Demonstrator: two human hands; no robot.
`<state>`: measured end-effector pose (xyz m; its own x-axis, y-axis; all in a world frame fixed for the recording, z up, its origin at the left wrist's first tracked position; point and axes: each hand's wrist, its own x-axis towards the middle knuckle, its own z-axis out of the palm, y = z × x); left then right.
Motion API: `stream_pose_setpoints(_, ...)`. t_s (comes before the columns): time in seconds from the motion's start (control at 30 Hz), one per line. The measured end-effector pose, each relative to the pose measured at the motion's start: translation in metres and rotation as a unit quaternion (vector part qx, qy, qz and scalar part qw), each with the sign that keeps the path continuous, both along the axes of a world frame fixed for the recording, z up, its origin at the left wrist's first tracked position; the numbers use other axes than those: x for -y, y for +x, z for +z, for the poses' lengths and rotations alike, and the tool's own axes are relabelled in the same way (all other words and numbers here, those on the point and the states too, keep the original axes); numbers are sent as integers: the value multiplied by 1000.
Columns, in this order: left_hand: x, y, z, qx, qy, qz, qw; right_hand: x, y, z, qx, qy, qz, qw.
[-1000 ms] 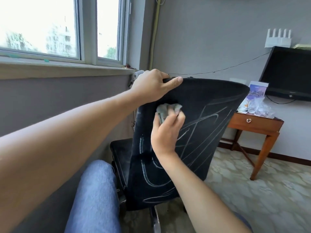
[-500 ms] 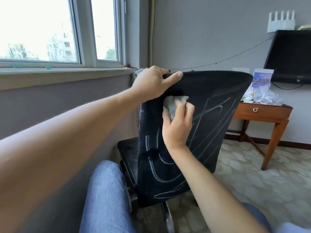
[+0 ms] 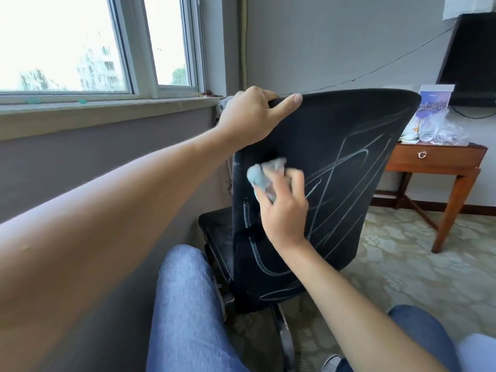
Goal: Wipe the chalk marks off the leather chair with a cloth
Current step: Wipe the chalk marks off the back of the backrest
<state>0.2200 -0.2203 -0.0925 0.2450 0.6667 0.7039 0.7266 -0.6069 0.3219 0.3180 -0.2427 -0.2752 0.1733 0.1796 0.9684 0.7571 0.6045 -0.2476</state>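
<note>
Head view. Black chair (image 3: 335, 146): backrest upright, long axis vertical, rear face toward the person, white chalk marks (image 3: 346, 183) across it. Left hand (image 3: 252, 116) grips its top edge. Right hand (image 3: 284, 210) presses a bunched grey cloth (image 3: 264, 175) against the upper back. Wooden side table (image 3: 440, 167) stands beyond, right; windowsill (image 3: 107, 114) left.

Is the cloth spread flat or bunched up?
Bunched up. The cloth shows as a crumpled wad gripped in the right hand, pressed against the chair back.

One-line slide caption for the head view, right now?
Left hand grips the chair top while right hand presses a cloth on its chalk-marked back.
</note>
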Motion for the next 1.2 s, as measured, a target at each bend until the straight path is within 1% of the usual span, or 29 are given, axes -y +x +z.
stream_pose_setpoints(0.07, 1, 5, 0, -2, 2, 4, 1000, -4, -19, 22, -16, 21, -8, 1000)
stream_pose_setpoints(0.1, 1, 5, 0, -4, 3, 5, 1000, -7, -27, 21, -15, 23, -17, 999)
stream_pose_setpoints(0.13, 0, 5, 1, -6, 4, 3, 1000, -10, -30, 12, -7, 20, -24, 999)
stream_pose_setpoints(0.2, -1, 3, 1, -9, 6, 2, 1000, -16, -27, -26, 19, -1, -26, 999)
stream_pose_setpoints(0.27, 0, 2, 1, -5, 6, 0, 1000, -18, -19, -78, 30, -50, -30, 998)
stream_pose_setpoints(0.33, 2, 1, 0, -1, 2, 5, 1000, -17, -16, -123, 29, -127, -29, 991)
stream_pose_setpoints(0.37, 3, 1, 1, -2, 0, 8, 1000, -15, -14, -136, 30, -162, -24, 986)
stream_pose_setpoints(0.43, 2, -1, 2, -5, -4, 9, 1000, -13, -11, -144, 37, -208, -6, 977)
stream_pose_setpoints(0.53, 3, -1, 1, -4, -8, 7, 1000, -5, -8, -131, 29, -233, 7, 972)
stream_pose_setpoints(0.63, 4, 0, 1, -6, -2, 12, 1000, 13, -12, -109, -38, -239, 27, 970)
stream_pose_setpoints(0.7, 4, 1, 0, -3, -5, 15, 1000, 22, -16, -82, -75, -202, 34, 976)
stream_pose_setpoints(0.77, 4, 3, 0, 0, -5, 20, 1000, 26, -24, -47, -90, -143, 25, 985)
stream_pose_setpoints(0.83, 5, 5, 0, -3, -2, 22, 1000, 22, -33, -16, -76, -87, 13, 993)
stream_pose_setpoints(0.9, 5, 7, 0, -4, 0, 22, 1000, 10, -44, -10, -29, -55, -22, 998)
stream_pose_setpoints(0.97, 5, 7, 0, -1, -3, 26, 1000, -3, -49, -31, 5, -38, -60, 997)
stream_pose_setpoints(1.03, 4, 6, 0, 1, -7, 25, 1000, -11, -46, -73, 7, -42, -79, 996)
stream_pose_setpoints(1.07, 4, 4, 1, 2, -8, 24, 1000, -11, -41, -98, -1, -63, -80, 995)
stream_pose_setpoints(1.13, 4, 2, 0, 1, 0, 23, 1000, -7, -29, -143, -15, -146, -65, 987)
stream_pose_setpoints(1.2, 4, 0, 0, 3, 7, 27, 1000, -4, -16, -169, -11, -249, -33, 968)
